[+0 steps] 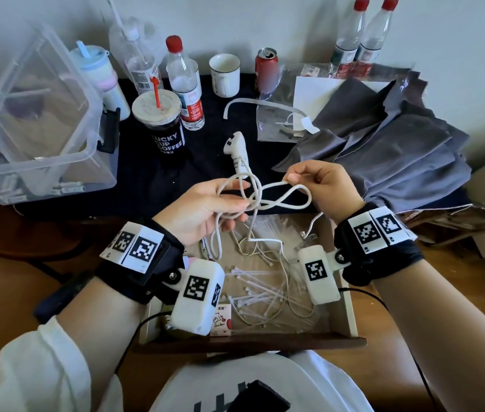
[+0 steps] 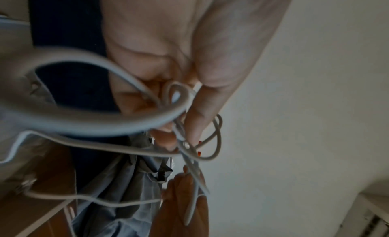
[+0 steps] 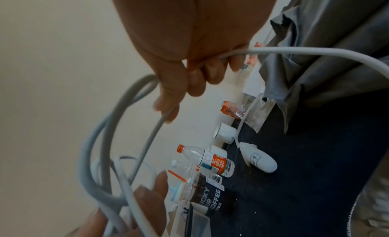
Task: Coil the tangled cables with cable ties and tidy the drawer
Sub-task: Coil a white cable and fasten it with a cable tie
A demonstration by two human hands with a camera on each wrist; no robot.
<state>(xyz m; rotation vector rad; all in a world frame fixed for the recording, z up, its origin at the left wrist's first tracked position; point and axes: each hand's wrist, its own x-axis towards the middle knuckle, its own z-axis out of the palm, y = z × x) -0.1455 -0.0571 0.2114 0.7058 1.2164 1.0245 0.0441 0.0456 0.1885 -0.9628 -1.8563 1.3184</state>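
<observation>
A white cable [image 1: 268, 200] hangs in tangled loops between both hands, above the open wooden drawer [image 1: 350, 310]. My left hand [image 1: 205, 209] grips the bunched loops between thumb and fingers; the loops [image 2: 118, 122] show close up in the left wrist view. My right hand [image 1: 321, 182] pinches the end of one loop [image 3: 151, 132] between thumb and forefinger. A tail of the cable drops into the drawer, where several clear cable ties [image 1: 262, 289] and thin cords lie loose.
On the dark tabletop [image 1: 146, 162] behind stand a coffee cup [image 1: 161, 126], water bottles [image 1: 184, 84], a white mug [image 1: 224, 75], a red can [image 1: 266, 69] and a white handheld device [image 1: 236, 150]. A clear plastic bin [image 1: 36, 120] sits left, grey cloth [image 1: 384, 144] right.
</observation>
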